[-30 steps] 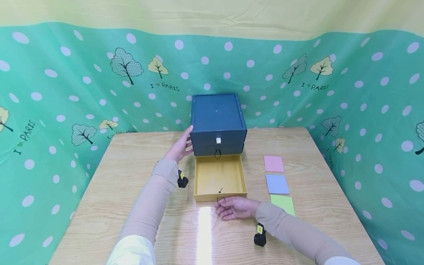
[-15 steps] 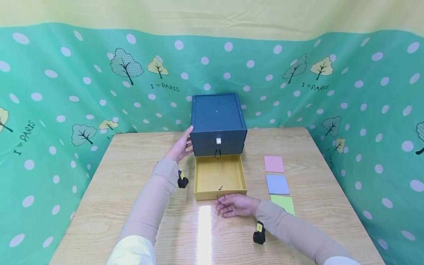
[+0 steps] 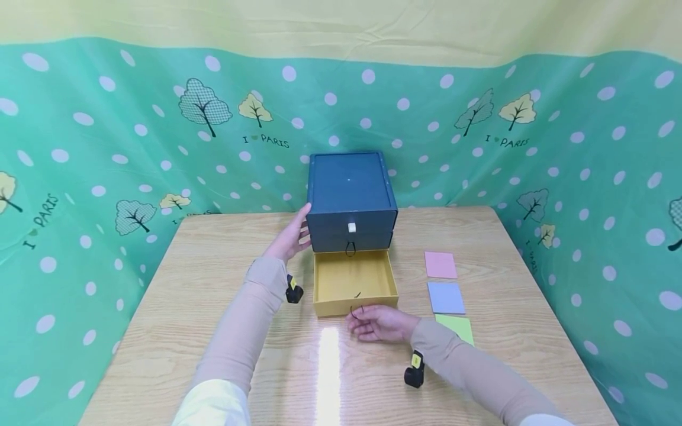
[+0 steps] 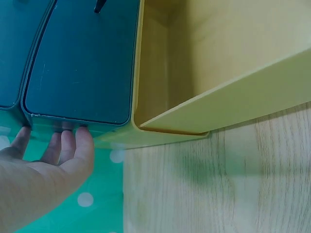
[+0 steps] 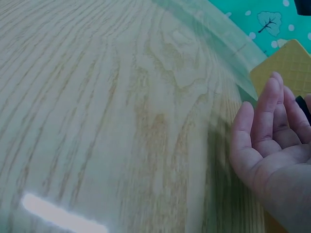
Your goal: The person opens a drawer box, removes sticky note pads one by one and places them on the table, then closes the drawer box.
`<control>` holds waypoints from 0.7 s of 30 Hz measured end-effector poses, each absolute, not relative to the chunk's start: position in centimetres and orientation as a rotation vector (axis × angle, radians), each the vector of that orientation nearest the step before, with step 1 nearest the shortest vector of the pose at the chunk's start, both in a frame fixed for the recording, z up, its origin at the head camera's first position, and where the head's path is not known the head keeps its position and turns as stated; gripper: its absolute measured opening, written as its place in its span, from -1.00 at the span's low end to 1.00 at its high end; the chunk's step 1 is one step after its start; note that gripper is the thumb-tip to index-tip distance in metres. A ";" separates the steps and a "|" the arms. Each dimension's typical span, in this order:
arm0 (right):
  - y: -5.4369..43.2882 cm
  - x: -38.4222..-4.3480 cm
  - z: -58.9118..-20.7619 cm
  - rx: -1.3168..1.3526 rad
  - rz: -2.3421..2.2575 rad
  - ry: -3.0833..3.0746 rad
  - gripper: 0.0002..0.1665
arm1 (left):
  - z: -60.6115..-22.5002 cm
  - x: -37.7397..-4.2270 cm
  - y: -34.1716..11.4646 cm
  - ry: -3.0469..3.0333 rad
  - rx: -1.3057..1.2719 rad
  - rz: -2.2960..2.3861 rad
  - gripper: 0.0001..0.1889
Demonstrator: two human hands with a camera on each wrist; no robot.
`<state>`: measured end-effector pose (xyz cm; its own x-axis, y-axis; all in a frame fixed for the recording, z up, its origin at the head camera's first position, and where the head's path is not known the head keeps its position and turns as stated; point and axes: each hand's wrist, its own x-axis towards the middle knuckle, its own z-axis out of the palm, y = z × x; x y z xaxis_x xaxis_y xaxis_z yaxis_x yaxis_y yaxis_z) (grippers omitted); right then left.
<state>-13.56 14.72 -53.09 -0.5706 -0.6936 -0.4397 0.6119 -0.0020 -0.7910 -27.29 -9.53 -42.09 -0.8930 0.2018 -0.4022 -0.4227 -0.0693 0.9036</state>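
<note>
A dark blue cabinet (image 3: 348, 183) stands at the back middle of the table. Its lowest drawer, a yellow one (image 3: 341, 307), is pulled out, with nothing visible inside. My left hand (image 3: 290, 239) rests its fingertips along the cabinet's left side; the left wrist view shows those fingers (image 4: 84, 141) extended against the blue wall. At the drawer's front, my right hand (image 3: 380, 323) touches the yellow panel beside the black cord loop (image 3: 354, 313). In the right wrist view its fingers (image 5: 265, 114) are loosely bent, palm up, and part of the black cord shows near the thumb.
Pink (image 3: 440, 264), blue (image 3: 446, 297) and green (image 3: 455, 327) paper squares lie in a column right of the drawer. Above it, the cabinet's blue fronts bear a white knob (image 3: 351, 227) and another black loop (image 3: 350, 248). A green dotted curtain (image 3: 256, 171) hangs behind.
The yellow drawer has slid a little toward the cabinet, and my right hand has moved forward with it. My left hand has stayed at the cabinet's side.
</note>
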 end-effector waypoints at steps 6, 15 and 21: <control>14.8 -13.9 -53.1 -0.079 -1.748 1.336 -0.56 | -42.1 -27.3 -9.5 1.806 -0.241 2.003 -0.13; 14.4 -14.1 -52.9 -0.055 -1.778 1.310 -0.55 | -42.1 -27.2 -9.5 1.799 -0.245 2.015 -0.13; 14.3 -14.2 -52.9 -0.055 -1.800 1.302 -0.68 | -42.2 -27.2 -9.5 1.785 -0.227 2.038 -0.14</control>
